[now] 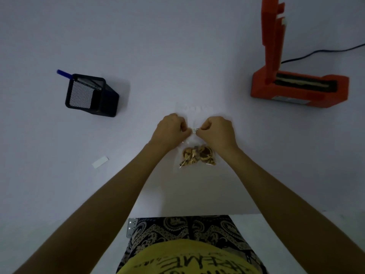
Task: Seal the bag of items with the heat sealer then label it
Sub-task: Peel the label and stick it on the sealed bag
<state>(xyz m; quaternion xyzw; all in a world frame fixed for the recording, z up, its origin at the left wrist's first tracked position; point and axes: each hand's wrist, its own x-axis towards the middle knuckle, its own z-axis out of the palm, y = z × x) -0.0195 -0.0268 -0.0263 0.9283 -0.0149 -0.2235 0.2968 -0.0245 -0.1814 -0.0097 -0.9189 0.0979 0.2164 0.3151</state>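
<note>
Left hand (170, 128) and right hand (217, 131) pinch their fingers closed on the clear snack bag (197, 155) top; its contents lie just nearer on the surface (177, 56).

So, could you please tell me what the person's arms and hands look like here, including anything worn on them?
Both arms are bare as far up as the picture shows, with no sleeves in view. The left hand and right hand carry no gloves, and no watch, bracelet or ring can be seen. Lower in the frame are a yellow top with dark lettering and dark patterned trousers.
</note>
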